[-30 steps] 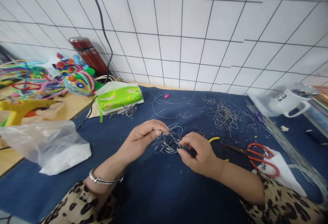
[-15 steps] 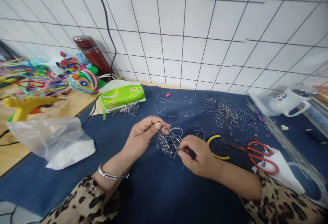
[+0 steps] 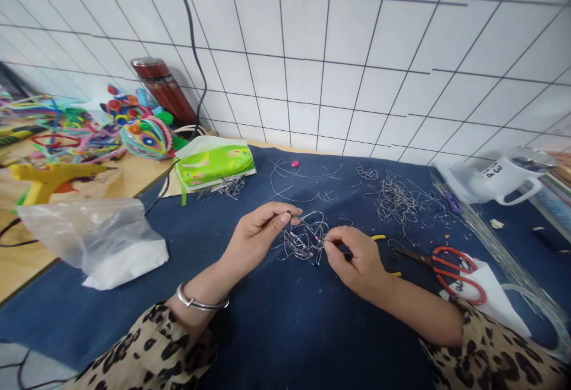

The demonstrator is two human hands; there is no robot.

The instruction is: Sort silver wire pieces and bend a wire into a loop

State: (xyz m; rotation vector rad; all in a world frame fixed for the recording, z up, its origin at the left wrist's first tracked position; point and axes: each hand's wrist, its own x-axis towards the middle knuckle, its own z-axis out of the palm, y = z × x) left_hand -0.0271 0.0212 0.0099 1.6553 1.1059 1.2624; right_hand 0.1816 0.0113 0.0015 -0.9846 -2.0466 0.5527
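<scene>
A tangled bundle of thin silvery wire (image 3: 304, 241), with small pinkish bits in it, hangs between my hands above the dark blue cloth (image 3: 276, 330). My left hand (image 3: 263, 232) pinches its upper left part between thumb and fingers. On the right side, my right hand (image 3: 357, 259) pinches the bundle's edge with thumb and forefinger. Yellow-handled pliers (image 3: 378, 237) lie just behind my right hand, mostly hidden by it. Red-handled scissors (image 3: 450, 265) rest farther right, partly on white paper (image 3: 495, 301).
A loose wire pile (image 3: 397, 197) lies at the back right, near a white mug (image 3: 513, 176). Long straight wires (image 3: 504, 247) run along the right. At left are a green tissue pack (image 3: 216, 164), a plastic bag (image 3: 120, 247), a yellow glue gun (image 3: 49, 179) and a red flask (image 3: 165, 93).
Both hands and the wire bundle have shifted right in the picture. My right hand now covers more of the yellow-handled pliers. The view has moved slightly.
</scene>
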